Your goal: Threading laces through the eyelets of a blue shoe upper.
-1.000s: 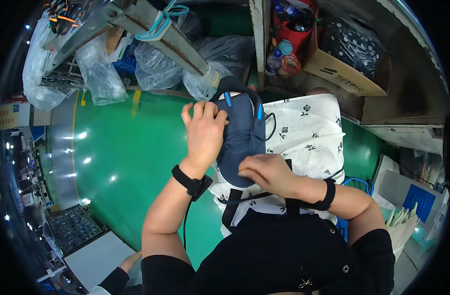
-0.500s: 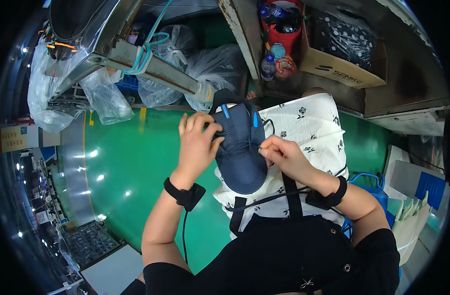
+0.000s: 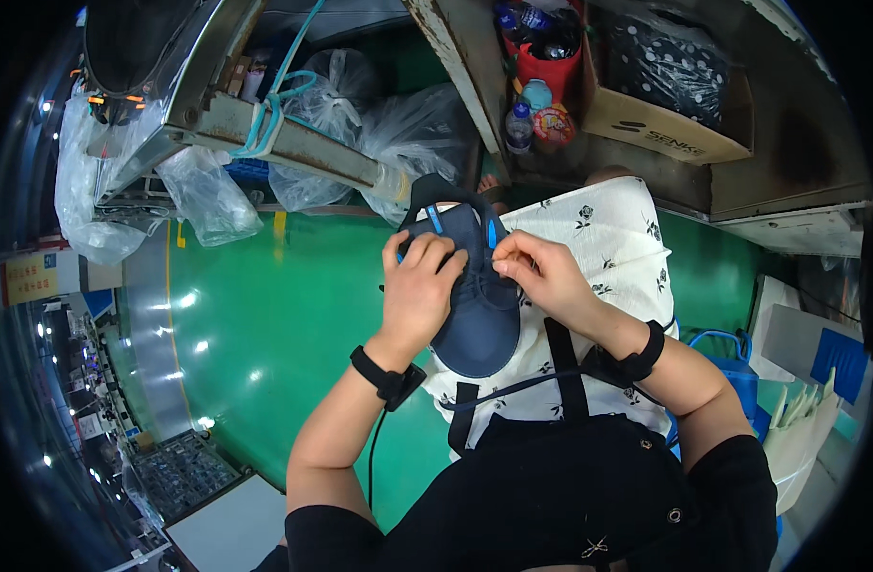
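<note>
A navy blue sneaker point(image 3: 476, 334) with light blue accents lies across my lap, its toe toward me and its collar away from me. My left hand point(image 3: 419, 291) is curled over the left side of the shoe, with its fingertips on the tongue and lacing area. On the other side, my right hand point(image 3: 541, 272) is closed in a pinch by the eyelet edge. It appears to grip a thin dark shoelace, mostly hidden by the fingers. Under the shoe spreads a white cloth apron point(image 3: 589, 238) with black flower prints.
A metal frame point(image 3: 303, 148) with blue cord and clear plastic bags point(image 3: 408, 133) stand ahead. Ahead on the right, a cardboard box point(image 3: 665, 133), a red bag point(image 3: 551, 71) and a bottle point(image 3: 518, 129) sit on a shelf. A blue stool point(image 3: 737, 377) is at my right.
My left hand has shifted right, farther over the shoe's lacing. My right hand has moved up along the shoe's right edge, still pinched. The shoe has stayed nearly in place.
</note>
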